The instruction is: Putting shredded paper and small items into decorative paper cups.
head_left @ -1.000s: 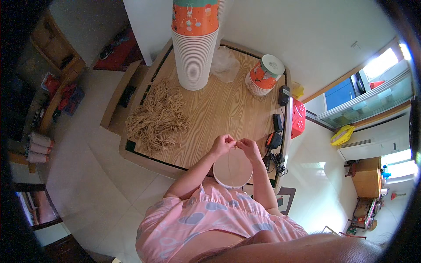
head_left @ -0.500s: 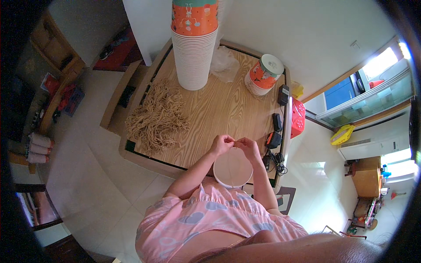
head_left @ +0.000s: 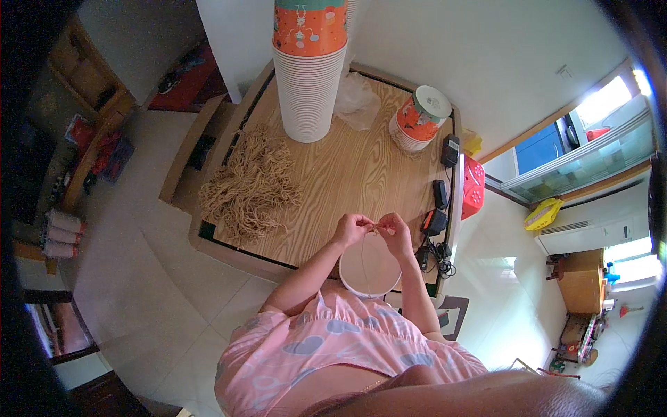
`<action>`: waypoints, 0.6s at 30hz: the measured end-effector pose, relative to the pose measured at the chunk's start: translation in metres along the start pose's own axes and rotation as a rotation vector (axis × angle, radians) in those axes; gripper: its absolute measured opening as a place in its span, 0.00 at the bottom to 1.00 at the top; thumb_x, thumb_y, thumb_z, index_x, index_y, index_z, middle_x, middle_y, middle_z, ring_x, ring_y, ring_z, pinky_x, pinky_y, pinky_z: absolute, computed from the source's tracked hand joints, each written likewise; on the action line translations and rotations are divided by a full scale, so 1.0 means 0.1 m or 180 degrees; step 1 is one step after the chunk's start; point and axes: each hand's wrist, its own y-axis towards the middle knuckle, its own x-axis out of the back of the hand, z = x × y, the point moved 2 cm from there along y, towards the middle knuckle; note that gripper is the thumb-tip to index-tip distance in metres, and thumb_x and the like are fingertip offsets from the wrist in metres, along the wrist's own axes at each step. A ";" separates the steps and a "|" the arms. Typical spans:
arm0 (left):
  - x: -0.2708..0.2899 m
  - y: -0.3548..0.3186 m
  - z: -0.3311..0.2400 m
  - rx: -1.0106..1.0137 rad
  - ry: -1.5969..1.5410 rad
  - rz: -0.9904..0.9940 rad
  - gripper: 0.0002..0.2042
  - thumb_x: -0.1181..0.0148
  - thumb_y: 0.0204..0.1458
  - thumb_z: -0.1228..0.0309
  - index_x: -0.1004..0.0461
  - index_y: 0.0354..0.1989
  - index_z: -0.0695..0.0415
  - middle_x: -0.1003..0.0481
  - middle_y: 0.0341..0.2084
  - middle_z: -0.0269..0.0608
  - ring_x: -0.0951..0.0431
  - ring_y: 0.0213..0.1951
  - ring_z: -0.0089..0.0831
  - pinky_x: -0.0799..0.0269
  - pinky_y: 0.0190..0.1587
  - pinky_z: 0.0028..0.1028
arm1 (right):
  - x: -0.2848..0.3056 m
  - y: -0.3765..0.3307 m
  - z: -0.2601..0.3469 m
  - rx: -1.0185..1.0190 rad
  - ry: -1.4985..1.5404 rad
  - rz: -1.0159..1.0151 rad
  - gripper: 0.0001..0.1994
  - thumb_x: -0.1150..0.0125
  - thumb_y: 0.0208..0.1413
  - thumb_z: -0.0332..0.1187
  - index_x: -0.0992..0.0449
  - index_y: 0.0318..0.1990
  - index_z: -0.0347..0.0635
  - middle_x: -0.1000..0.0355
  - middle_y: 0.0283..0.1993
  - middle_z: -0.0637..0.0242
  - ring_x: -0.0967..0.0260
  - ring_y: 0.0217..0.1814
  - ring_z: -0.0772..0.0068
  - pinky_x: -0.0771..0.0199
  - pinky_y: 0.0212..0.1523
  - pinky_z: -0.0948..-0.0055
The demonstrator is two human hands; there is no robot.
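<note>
A white paper tub (head_left: 372, 274) rests against my lap at the table's near edge, its round mouth facing me. At its far rim, my left hand (head_left: 353, 229) pinches a thin tan cord (head_left: 376, 231). My right hand (head_left: 394, 235), close beside it, has its fingertips pressed on the same cord. A thin strand drops from my fingers across the tub's opening. The exact crossing of the cord between my fingertips is too small to make out. A loose heap of tan cords (head_left: 251, 186) lies on the left of the table.
A tall stack of paper tubs (head_left: 309, 90) stands at the back of the wooden table (head_left: 340, 181). Right of it are a crumpled clear bag (head_left: 356, 102) and a short stack of orange tubs (head_left: 417, 119). Black adapters (head_left: 434, 222) and cables line the right edge, beside a red stool (head_left: 472, 186).
My right fingers have shifted and turned slightly at the cord, now bent a little more over it. My left hand and the tub have barely moved.
</note>
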 end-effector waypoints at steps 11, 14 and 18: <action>0.02 -0.03 -0.05 0.0028 -0.0009 -0.0055 0.04 0.41 0.44 0.76 0.25 0.28 0.62 0.24 0.23 0.36 0.26 0.26 0.20 0.30 0.30 0.21 | 0.01 0.04 -0.04 -0.0358 0.0243 -0.0006 0.05 0.46 0.49 0.27 0.28 0.33 0.36 0.29 0.28 0.68 0.35 0.31 0.81 0.34 0.33 0.79; 0.02 -0.04 -0.06 0.0099 -0.0029 -0.0041 0.04 0.41 0.44 0.76 0.25 0.29 0.61 0.24 0.23 0.35 0.26 0.26 0.20 0.30 0.31 0.21 | 0.02 0.09 -0.06 -0.0445 -0.0084 0.0405 0.06 0.45 0.50 0.29 0.27 0.32 0.35 0.29 0.26 0.67 0.36 0.29 0.81 0.35 0.30 0.79; 0.00 -0.04 -0.08 0.0113 -0.0316 0.0001 0.04 0.40 0.44 0.75 0.24 0.29 0.61 0.24 0.23 0.34 0.26 0.26 0.19 0.31 0.31 0.21 | 0.01 0.12 -0.12 -0.0413 -0.0402 0.0259 0.06 0.45 0.50 0.29 0.27 0.29 0.35 0.30 0.23 0.67 0.36 0.27 0.81 0.36 0.28 0.79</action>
